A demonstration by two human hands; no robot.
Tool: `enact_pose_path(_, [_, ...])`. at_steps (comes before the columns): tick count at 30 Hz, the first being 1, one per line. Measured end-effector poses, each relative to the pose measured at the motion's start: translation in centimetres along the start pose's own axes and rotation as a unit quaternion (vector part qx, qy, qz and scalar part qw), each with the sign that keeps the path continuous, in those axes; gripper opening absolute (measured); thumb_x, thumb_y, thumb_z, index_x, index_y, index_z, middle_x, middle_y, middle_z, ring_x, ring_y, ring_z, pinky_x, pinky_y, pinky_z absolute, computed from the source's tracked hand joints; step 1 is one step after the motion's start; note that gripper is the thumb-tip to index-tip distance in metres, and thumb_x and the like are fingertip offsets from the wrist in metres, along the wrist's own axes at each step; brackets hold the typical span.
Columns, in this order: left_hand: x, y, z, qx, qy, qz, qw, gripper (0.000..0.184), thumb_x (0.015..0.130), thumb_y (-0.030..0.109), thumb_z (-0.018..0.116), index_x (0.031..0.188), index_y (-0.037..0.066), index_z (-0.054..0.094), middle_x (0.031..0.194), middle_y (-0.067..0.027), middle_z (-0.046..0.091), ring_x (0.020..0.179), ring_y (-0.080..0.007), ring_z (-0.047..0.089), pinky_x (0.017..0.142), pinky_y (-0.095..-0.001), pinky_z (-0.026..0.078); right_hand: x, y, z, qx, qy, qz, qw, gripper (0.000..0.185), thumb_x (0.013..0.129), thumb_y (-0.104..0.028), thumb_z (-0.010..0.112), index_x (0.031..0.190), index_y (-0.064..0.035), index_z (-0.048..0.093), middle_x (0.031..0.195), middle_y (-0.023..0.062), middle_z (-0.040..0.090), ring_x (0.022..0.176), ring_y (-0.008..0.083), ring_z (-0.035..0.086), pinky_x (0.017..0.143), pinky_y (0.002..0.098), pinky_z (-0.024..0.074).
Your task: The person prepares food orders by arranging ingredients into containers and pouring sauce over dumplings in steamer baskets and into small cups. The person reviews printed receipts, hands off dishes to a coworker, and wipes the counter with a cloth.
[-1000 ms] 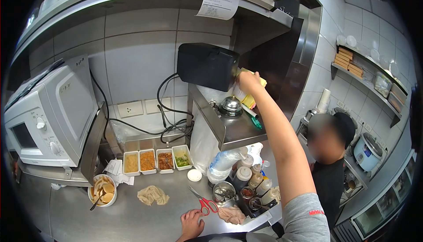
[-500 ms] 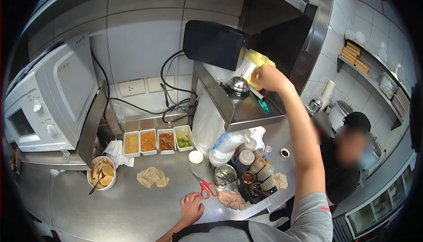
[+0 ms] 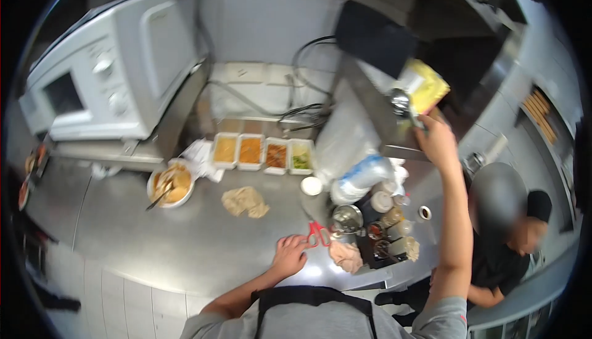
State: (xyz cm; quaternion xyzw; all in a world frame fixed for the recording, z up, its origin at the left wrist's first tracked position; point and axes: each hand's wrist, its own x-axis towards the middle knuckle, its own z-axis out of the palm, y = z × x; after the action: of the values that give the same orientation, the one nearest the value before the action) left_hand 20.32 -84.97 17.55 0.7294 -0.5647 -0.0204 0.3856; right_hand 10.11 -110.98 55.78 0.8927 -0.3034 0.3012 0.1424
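My left hand rests on the steel counter, fingers loosely spread, its fingertips beside the handles of the red scissors. My right hand reaches to the raised steel shelf at the upper right. Its fingers are pinched on a green-capped marker, partly hidden and blurred. Just beyond them are a silver bell and a yellow packet or pad. A pinkish cloth and a metal cup lie near the scissors.
Four food trays line the back. A food bowl and beige cloth are left of them; a microwave stands above. Sauce bottles fill a caddy at right. A person in black is beyond my right arm.
The view has swung, shifting the counter items right and upward. My right hand has moved from beside the yellow pad to the marker and closed on it. My left hand stays by the scissors.
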Motion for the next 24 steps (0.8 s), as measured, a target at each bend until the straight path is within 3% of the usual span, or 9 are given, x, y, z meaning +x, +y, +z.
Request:
enact_pose_path(2, [-0.2,0.0,-0.1,-0.004,0.003,0.001,1.000,0.032,0.071,0.013,0.058,0.104,0.015,0.060,0.117,-0.0057,0.051,0.116,-0.0233,0.043,0.097,-0.0435,0.028,0.2,-0.2,0.6,0.032,-0.024,0.029,0.999,0.025,0.080,-0.012,0.062,0.103,-0.0045,0.065,0.104,0.0202,0.061,0.093,0.0371,0.059,0.079,0.0411,0.0466])
enact_pose_path(4, [-0.2,-0.2,0.1,-0.011,-0.001,-0.004,1.000,0.032,0.073,0.013,0.058,0.104,0.015,0.060,0.118,-0.0063,0.050,0.118,-0.0237,0.042,0.098,-0.0437,0.027,1.1,2.1,2.4,0.038,0.029,-0.038,0.998,0.026,0.080,-0.008,0.060,0.105,-0.0052,0.065,0.101,0.0203,0.061,0.092,0.0375,0.060,0.080,0.0414,0.0465])
enact_pose_path(9, [-0.2,-0.5,-0.1,-0.062,-0.013,-0.026,0.998,0.031,0.074,0.014,0.059,0.104,0.015,0.060,0.121,-0.0097,0.048,0.121,-0.0266,0.040,0.100,-0.0434,0.027,3.2,4.7,4.9,0.029,0.005,0.001,1.000,0.029,0.078,-0.002,0.059,0.106,-0.0041,0.065,0.103,0.0212,0.060,0.093,0.0367,0.059,0.080,0.0402,0.0464])
enact_pose_path(12, [1.8,-3.8,-0.8,-0.150,0.119,-0.076,0.979,0.031,0.074,0.017,0.060,0.104,0.015,0.060,0.125,-0.0132,0.045,0.123,-0.0312,0.037,0.101,-0.0475,0.026,3.0,5.0,5.3,0.051,0.063,0.009,0.997,0.024,0.081,-0.005,0.059,0.104,-0.0036,0.065,0.100,0.0190,0.061,0.091,0.0344,0.060,0.080,0.0383,0.0465])
enact_pose_path(14, [4.0,-7.1,-4.5,0.003,0.201,-0.130,0.971,0.038,0.075,0.022,0.061,0.112,0.017,0.059,0.130,-0.0169,0.041,0.126,-0.0363,0.033,0.103,-0.0524,0.024,2.4,4.5,4.9,0.070,0.145,-0.009,0.987,0.019,0.083,-0.005,0.058,0.101,-0.0025,0.065,0.099,0.0170,0.061,0.089,0.0322,0.060,0.079,0.0368,0.0467])
enact_pose_path(16, [5.2,-10.4,-7.3,0.164,0.215,-0.225,0.936,0.046,0.080,0.029,0.058,0.124,0.019,0.052,0.136,-0.0178,0.036,0.131,-0.0379,0.025,0.107,-0.0543,0.017,1.2,2.8,3.5,0.074,0.254,-0.047,0.963,0.015,0.085,-0.005,0.056,0.097,-0.0009,0.064,0.097,0.0148,0.061,0.087,0.0298,0.060,0.078,0.0353,0.0469])
enact_pose_path(19, [3.6,-14.3,-8.6,0.248,0.111,-0.209,0.939,0.054,0.083,0.033,0.055,0.135,0.022,0.043,0.141,-0.0169,0.032,0.132,-0.0386,0.025,0.105,-0.0579,0.019,-2.1,1.3,2.9,0.135,0.350,-0.064,0.925,0.010,0.082,0.002,0.056,0.091,0.0021,0.062,0.094,0.0120,0.059,0.085,0.0240,0.059,0.074,0.0328,0.0473])
enact_pose_path(22, [1.0,-12.7,-8.4,0.229,0.071,-0.185,0.953,0.055,0.085,0.032,0.053,0.137,0.022,0.039,0.143,-0.0150,0.031,0.132,-0.0389,0.026,0.104,-0.0585,0.021,-6.4,-2.2,2.3,0.236,0.409,-0.077,0.878,0.009,0.079,0.008,0.055,0.084,0.0019,0.060,0.089,0.0128,0.055,0.081,0.0228,0.056,0.071,0.0324,0.0471])
enact_pose_path(24, [-1.9,-10.4,-7.7,0.231,0.037,-0.159,0.959,0.051,0.087,0.030,0.050,0.137,0.024,0.040,0.145,-0.0124,0.030,0.133,-0.0361,0.026,0.104,-0.0570,0.023,-9.3,-5.5,2.2,0.238,0.384,-0.127,0.883,0.011,0.075,0.010,0.052,0.079,0.0017,0.057,0.086,0.0138,0.054,0.076,0.0238,0.055,0.068,0.0325,0.0461])
